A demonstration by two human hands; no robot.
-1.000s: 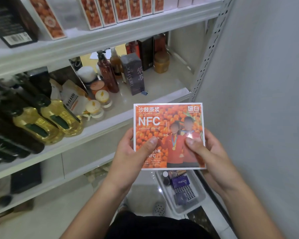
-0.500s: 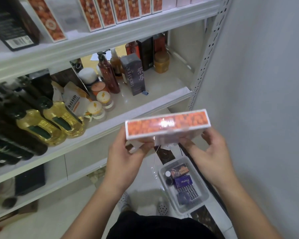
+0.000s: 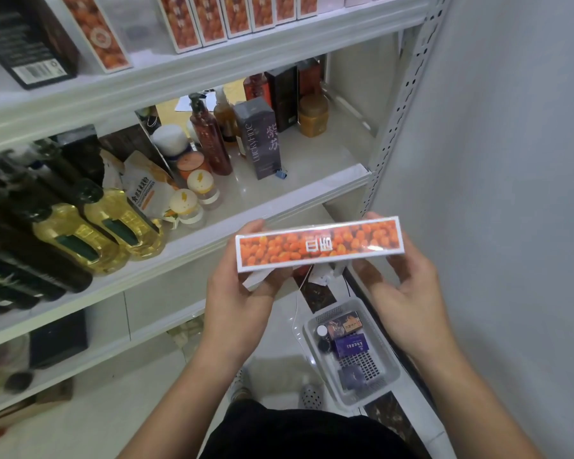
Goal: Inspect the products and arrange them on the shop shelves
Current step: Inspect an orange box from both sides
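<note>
Both hands grip an orange box (image 3: 318,244) before the shelves (image 3: 246,207): left hand (image 3: 242,286) and right hand (image 3: 408,286) have fingers curled round its ends. A grey carton (image 3: 259,137) reads "LuckyFine".

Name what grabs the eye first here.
The orange box dominates, held edge-on at centre frame between the left hand and right hand. Matching orange boxes stand in a row on the top shelf, and yellow oil bottles crowd the middle shelf at left. A grey basket of small items sits on the floor below the hands.
</note>
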